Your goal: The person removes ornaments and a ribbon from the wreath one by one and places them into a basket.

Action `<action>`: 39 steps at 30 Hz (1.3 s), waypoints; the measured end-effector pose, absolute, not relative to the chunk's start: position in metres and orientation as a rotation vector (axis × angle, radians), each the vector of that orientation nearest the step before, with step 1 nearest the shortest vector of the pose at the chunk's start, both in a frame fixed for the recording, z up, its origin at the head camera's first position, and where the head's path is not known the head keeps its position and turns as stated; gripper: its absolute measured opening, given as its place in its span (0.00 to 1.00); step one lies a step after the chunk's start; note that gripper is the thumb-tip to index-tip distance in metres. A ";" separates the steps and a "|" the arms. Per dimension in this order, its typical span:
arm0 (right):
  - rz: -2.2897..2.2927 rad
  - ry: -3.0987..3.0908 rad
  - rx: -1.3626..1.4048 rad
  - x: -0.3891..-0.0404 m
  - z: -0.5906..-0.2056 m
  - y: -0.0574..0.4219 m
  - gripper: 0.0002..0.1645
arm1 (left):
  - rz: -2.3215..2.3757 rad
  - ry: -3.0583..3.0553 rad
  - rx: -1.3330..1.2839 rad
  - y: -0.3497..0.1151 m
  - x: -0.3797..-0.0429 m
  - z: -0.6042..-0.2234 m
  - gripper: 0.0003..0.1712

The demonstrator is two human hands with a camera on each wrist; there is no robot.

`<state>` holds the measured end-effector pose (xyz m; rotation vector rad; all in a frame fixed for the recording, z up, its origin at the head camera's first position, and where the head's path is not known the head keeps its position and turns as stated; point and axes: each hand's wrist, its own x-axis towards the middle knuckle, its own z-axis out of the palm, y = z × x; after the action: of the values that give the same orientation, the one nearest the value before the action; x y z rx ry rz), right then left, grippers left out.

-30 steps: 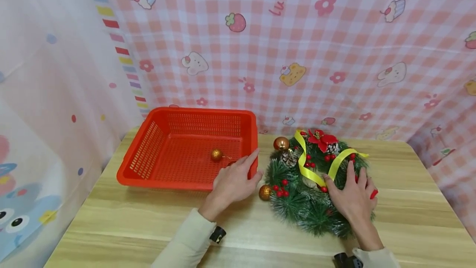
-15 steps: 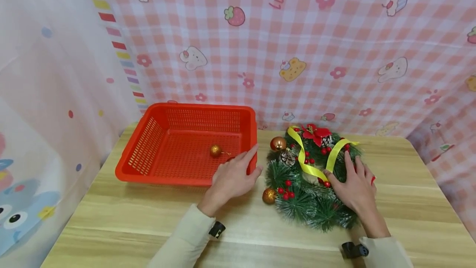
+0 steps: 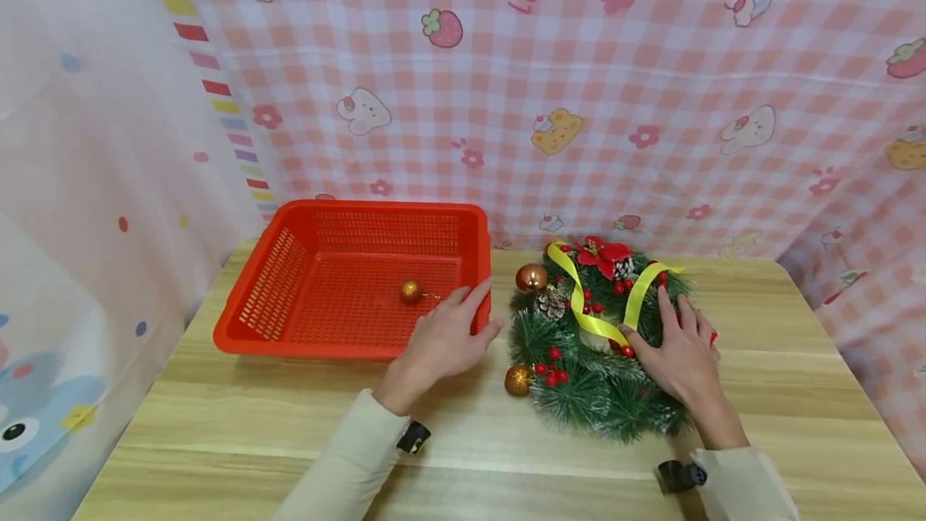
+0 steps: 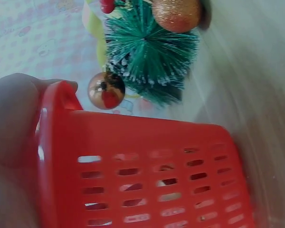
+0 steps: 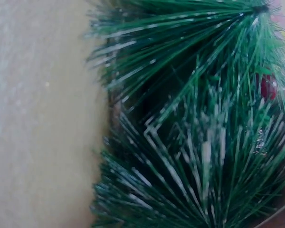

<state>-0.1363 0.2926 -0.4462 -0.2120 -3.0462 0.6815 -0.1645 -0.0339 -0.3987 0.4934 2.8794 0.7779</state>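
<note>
A red plastic basket (image 3: 362, 348) stands on the left of the table. My left hand (image 3: 441, 342) grips its right rim, thumb on the outer side and fingers partly hidden inside. In the left wrist view the hand lies over the rim of the basket (image 4: 133, 123). A gold glitter ball (image 3: 411, 291) lies on the basket floor. To the right, a green wreath (image 3: 571, 400) lies flat with red berries, a poinsettia (image 3: 602, 256), pinecones and a yellow ribbon (image 3: 575, 284). My right hand (image 3: 680, 358) holds its right side, thumb towards the ring's middle. Wreath needles (image 5: 190, 123) fill the right wrist view.
A shiny copper ball (image 3: 531, 276) and a gold glitter ball (image 3: 518, 380) sit at the wreath's left edge, near the basket. Behind the wooden table (image 3: 239, 441) hangs a pink checked curtain (image 3: 499, 79), close to the basket and wreath.
The wreath has turned slightly counter-clockwise under my right hand, its top shifting left and its lower side right. My left hand keeps its place on the basket rim. The head view has shifted a little.
</note>
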 end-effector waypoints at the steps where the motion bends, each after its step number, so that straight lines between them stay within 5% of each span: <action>1: 0.680 -3.046 -0.211 -0.137 -0.446 0.292 0.57 | 0.797 2.885 0.507 -0.034 -0.163 -0.397 0.37; 13: 0.661 -3.050 -0.208 -0.137 -0.448 0.293 0.56 | 1.376 2.638 0.838 -0.019 -0.125 -0.387 0.24; 23: 0.645 -3.039 -0.188 -0.136 -0.449 0.293 0.55 | 1.461 2.463 0.778 -0.009 -0.102 -0.406 0.27; 39: 0.644 -3.070 -0.185 -0.136 -0.448 0.294 0.56 | 1.345 2.491 0.502 0.002 -0.112 -0.454 0.32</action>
<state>-0.1362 0.2937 -0.4478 -0.1847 -3.0704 0.6437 -0.1123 0.0017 -0.4545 0.5019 2.4910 1.3451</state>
